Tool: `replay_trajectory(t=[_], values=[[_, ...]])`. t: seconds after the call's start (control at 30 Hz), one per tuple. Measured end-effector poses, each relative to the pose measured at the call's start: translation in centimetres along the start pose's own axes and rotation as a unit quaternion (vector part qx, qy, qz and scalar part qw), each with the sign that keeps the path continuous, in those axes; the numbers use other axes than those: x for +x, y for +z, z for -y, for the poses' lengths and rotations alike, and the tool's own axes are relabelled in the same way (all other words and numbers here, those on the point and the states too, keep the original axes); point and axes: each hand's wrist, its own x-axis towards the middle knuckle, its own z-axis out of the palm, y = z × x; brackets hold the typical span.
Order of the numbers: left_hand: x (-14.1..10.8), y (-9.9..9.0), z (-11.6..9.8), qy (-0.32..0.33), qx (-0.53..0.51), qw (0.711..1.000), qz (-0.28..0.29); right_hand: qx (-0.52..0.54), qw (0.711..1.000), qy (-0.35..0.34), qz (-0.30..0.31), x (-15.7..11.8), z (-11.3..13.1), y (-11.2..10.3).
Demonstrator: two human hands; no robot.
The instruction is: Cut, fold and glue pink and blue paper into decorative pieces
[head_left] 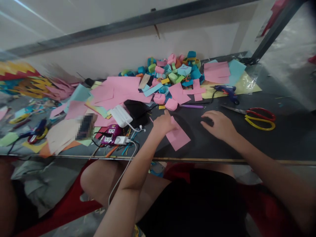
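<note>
My left hand (pixel 163 125) rests at the upper left edge of a pink paper strip (pixel 179 140) that lies flat on the dark table. Its fingers are apart and partly cover the paper's corner. To the right of the strip, my right hand (pixel 215 124) is low over the tabletop, fingers curved, with a gap between thumb and forefinger and nothing in it. Scissors (pixel 259 117) with one red and one yellow handle lie open to its right. A purple pen (pixel 192 106) lies beyond both hands, beside small folded pink paper pieces (pixel 171 104).
Small folded paper boxes (pixel 177 70) are heaped against the wall. A blue glue gun (pixel 228 92) lies at the back right. On the left are a purple power strip (pixel 111 134), a white adapter (pixel 121 116) with cables, loose paper sheets (pixel 123 86) and another glue gun (pixel 39 130).
</note>
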Motion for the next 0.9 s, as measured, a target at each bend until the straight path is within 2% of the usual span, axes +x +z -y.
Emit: replay_trajectory(t=[0.1, 0.17, 0.2, 0.27, 0.33, 0.37, 0.4, 0.47, 0.53, 0.6, 0.67, 0.8, 0.9], values=[[0.4, 0.1, -0.5, 0.072, -0.054, 0.996, -0.022, 0.093, 0.995, -0.010, 0.034, 0.8, 1.1, 1.0], [1.2, 0.8, -0.9, 0.127, -0.159, 0.977, -0.067, 0.160, 0.986, 0.030, 0.045, 1.7, 1.0, 1.4], [1.8, 1.3, -1.2, 0.132, -0.231, 0.960, -0.085, 0.190, 0.979, 0.058, 0.045, 2.3, 0.7, 1.5], [3.0, 2.3, -1.6, 0.126, -0.407, 0.900, -0.096, 0.247, 0.960, 0.120, 0.048, 3.5, -0.2, 1.5], [4.2, 3.1, -1.9, 0.124, -0.557, 0.819, -0.059, 0.312, 0.931, 0.167, 0.089, 4.5, -1.4, 1.2], [4.7, 3.3, -1.9, 0.125, -0.592, 0.795, -0.043, 0.339, 0.919, 0.176, 0.100, 4.9, -1.9, 1.0], [5.3, 3.5, -1.8, 0.125, -0.607, 0.784, -0.031, 0.360, 0.910, 0.180, 0.103, 5.2, -2.3, 0.9], [6.3, 3.6, -1.5, 0.127, -0.604, 0.786, -0.010, 0.389, 0.899, 0.187, 0.069, 5.4, -3.1, 0.8], [7.3, 3.6, -1.2, 0.123, -0.593, 0.796, 0.013, 0.412, 0.887, 0.208, 0.004, 5.6, -3.7, 1.0], [8.0, 3.9, -1.1, 0.118, -0.597, 0.793, 0.032, 0.447, 0.866, 0.220, -0.041, 5.6, -4.1, 1.1], [8.5, 4.5, -1.2, 0.116, -0.620, 0.775, 0.029, 0.487, 0.847, 0.212, -0.019, 5.6, -4.2, 1.2], [8.2, 5.7, -1.5, 0.163, -0.635, 0.755, 0.025, 0.504, 0.837, 0.192, 0.098, 5.2, -3.3, 1.2], [7.4, 5.6, -1.0, 0.201, -0.612, 0.758, 0.104, 0.498, 0.839, 0.192, 0.105, 4.9, -2.8, 1.2]])
